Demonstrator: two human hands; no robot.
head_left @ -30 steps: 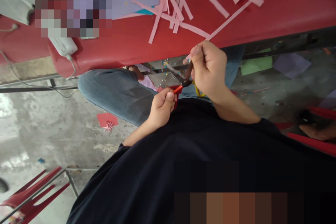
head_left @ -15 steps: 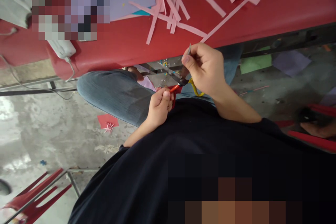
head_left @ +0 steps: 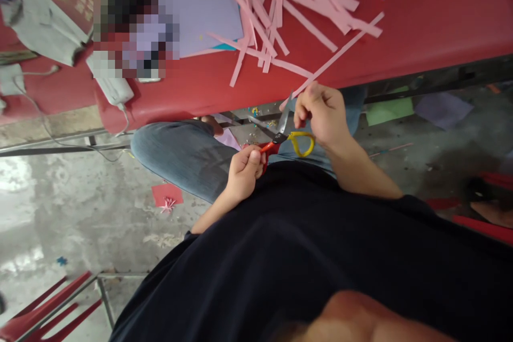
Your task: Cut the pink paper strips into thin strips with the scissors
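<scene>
In the head view, the left hand (head_left: 243,172) grips red-and-yellow-handled metal scissors (head_left: 279,138), blades spread, near the smooth red surface (head_left: 441,26) strewn with pink paper strips (head_left: 279,10); the right hand (head_left: 324,114) curls its fingers beside one blade, whether holding anything I cannot tell.

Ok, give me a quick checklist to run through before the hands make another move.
1. Left hand gripping the red handle: ok.
2. Scissors open: ok, blades spread apart.
3. Fingers through the yellow handle: not ok, none seen.
4. Right hand well clear of the blades: not ok, fingers close beside one.
5. Right hand gripping a strip: cannot tell.
6. Pink strips on the table: ok, loosely heaped.
</scene>
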